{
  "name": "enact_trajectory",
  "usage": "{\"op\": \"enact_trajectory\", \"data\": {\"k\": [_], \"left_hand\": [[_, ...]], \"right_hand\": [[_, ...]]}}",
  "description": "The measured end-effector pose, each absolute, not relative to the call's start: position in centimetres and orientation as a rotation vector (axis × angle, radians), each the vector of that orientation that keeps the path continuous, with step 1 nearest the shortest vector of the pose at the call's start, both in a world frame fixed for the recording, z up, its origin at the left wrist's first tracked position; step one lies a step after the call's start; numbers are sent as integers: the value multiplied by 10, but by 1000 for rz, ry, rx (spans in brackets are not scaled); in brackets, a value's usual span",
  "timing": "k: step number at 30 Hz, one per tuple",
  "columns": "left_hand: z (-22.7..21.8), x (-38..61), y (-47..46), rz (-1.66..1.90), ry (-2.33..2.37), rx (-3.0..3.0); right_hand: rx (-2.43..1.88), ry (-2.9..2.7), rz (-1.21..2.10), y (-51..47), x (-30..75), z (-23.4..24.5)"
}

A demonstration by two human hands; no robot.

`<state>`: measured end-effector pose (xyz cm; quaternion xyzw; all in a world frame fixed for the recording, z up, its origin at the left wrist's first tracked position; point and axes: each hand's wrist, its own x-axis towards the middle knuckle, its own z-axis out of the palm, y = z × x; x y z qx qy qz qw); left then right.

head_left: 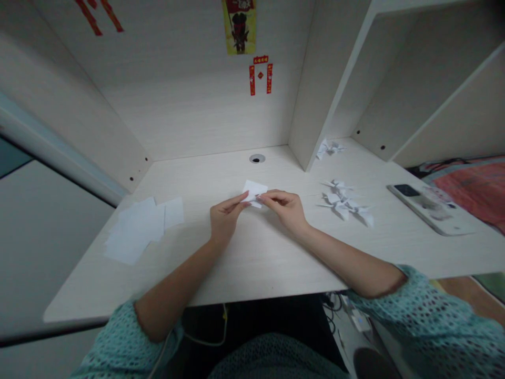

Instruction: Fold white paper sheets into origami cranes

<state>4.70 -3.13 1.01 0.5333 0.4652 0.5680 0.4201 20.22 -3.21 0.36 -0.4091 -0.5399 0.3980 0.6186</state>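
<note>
A small folded piece of white paper [253,190] is held just above the pale wooden desk [252,263], near its middle. My left hand [224,216] pinches the paper's near left edge with its fingers closed. My right hand [284,206] pinches the near right edge, fingers curled together. Both forearms reach in from the bottom of the view, with teal knitted sleeves pushed up to the elbows.
Flat white paper sheets [138,229] lie at the desk's left. Several folded paper cranes [345,202] sit to the right, more [328,148] by the shelf divider. A phone on a white case [430,206] lies far right. A cable hole [257,158] is at the back.
</note>
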Motion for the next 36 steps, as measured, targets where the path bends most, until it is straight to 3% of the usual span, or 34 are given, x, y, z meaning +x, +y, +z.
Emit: {"op": "enact_trajectory", "data": {"k": [9,36], "left_hand": [[9,48,-31,1402,1118,1278],[4,49,-28,1339,936,1069]], "right_hand": [[-912,-1113,1076,-33,199,3],[-948,-1169,989,-32,203,3]]}}
